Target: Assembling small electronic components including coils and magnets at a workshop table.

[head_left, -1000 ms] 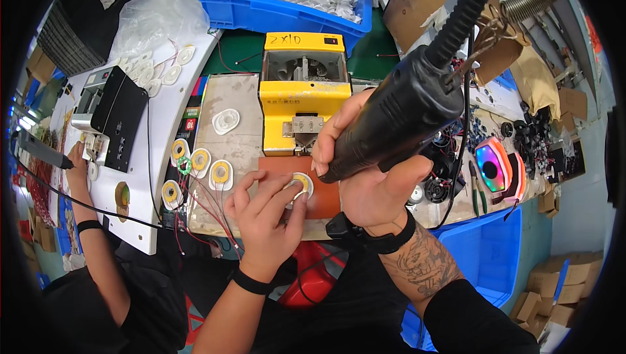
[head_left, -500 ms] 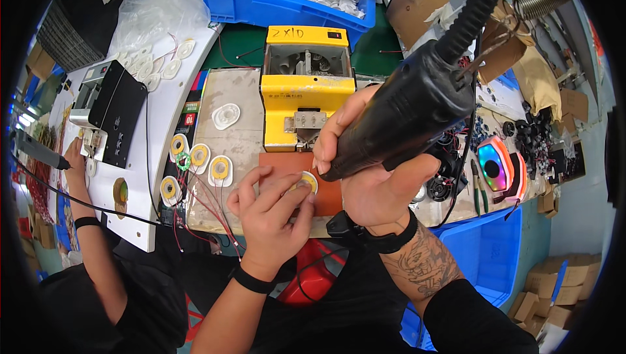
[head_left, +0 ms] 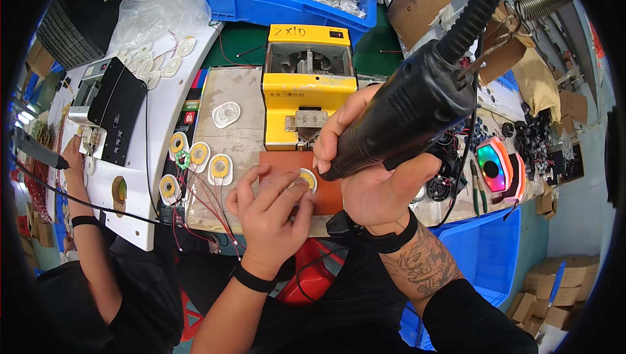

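Note:
My right hand (head_left: pixel 375 194) is wrapped round a black electric screwdriver (head_left: pixel 407 112), which hangs from a coiled spring and slants down to the left. Its tip is hidden behind my fingers, close to a small white housing with a yellow disc (head_left: pixel 309 180). My left hand (head_left: pixel 270 217) pins that housing on a brown mat (head_left: pixel 329 200) with its fingertips. Left of this hand lie several similar white housings with yellow discs (head_left: pixel 221 166), red wires and a green ring (head_left: pixel 182 159). A bare white housing (head_left: pixel 226 115) sits farther back.
A yellow screw feeder (head_left: pixel 308 85) stands behind the mat. Beyond it is a blue bin (head_left: pixel 225 3) of white parts. At right lie pliers (head_left: pixel 475 187) and a lit colourful device (head_left: pixel 491 166). Another person's hand (head_left: pixel 73 158) works at left beside a black machine (head_left: pixel 120 109).
My hands, the screwdriver and the housing stay almost in place. The lit device's colours have changed. The other person's arm has shifted slightly.

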`<state>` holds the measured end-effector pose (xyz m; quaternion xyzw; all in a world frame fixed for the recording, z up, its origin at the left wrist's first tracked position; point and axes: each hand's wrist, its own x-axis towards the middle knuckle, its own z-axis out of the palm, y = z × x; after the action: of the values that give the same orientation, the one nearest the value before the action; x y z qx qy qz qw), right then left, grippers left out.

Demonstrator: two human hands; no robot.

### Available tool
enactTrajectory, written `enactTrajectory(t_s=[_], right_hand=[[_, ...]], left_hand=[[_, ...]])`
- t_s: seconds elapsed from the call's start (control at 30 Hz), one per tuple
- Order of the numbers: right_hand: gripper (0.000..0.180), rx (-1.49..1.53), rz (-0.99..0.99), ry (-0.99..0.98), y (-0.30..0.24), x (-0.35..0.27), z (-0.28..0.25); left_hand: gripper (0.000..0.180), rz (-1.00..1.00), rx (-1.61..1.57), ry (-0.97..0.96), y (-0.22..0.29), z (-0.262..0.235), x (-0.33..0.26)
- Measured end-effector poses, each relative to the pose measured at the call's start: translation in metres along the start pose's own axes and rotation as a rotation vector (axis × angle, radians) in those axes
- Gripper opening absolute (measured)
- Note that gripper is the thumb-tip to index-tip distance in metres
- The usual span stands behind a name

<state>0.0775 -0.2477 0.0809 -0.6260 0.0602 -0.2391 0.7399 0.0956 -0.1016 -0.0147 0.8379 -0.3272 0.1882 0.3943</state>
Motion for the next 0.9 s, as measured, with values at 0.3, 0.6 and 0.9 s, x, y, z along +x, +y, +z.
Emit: enactTrajectory(t_s=[0.3, 0.6, 0.9], right_hand=[[0.112, 0.017, 0.009, 0.028, -0.001, -0.0015, 0.002], [0.111, 0.037, -0.001, 0.02, -0.0021, -0.0002, 0.0007], [0.111, 0.034, -0.046, 0.097, 0.0012, 0.0007, 0.0065]], left_hand=[[0.019, 0.005, 0.019, -0.014, 0.0033, -0.001, 0.0029], [0.019, -0.02, -0.033, -0.023, 0.0, 0.002, 0.0022], [0.022, -0.033, -0.039, -0.01, -0.0006, 0.0021, 0.0021]])
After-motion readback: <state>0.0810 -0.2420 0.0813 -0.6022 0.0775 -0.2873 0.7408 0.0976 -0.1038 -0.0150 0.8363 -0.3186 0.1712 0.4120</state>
